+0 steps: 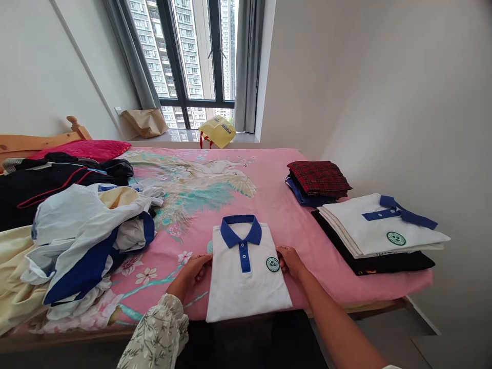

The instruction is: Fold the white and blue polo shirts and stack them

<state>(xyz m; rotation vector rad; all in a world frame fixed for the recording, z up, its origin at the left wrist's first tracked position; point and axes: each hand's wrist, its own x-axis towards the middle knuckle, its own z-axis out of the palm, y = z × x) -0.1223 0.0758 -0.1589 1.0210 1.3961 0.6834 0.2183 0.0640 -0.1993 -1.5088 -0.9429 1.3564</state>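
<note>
A white polo shirt (238, 287) with a blue collar, a blue button placket and a round green badge lies folded into a rectangle at the bed's front edge, collar pointing away from me. At its left edge, my left hand (197, 270) is closed, with thumb and fingers pinching the fabric. My right hand (291, 261) pinches the opposite edge, close beside the badge. The fingertips of both hands are partly hidden by the shirt's sides.
On the left lies a loose heap of white and blue clothes (84, 220) with black garments (57, 179) behind. Folded white polo shirts (357, 225) are stacked at right, near a red plaid pile (321, 178). A yellow bag (218, 131) and brown paper bag (145, 122) sit by the window.
</note>
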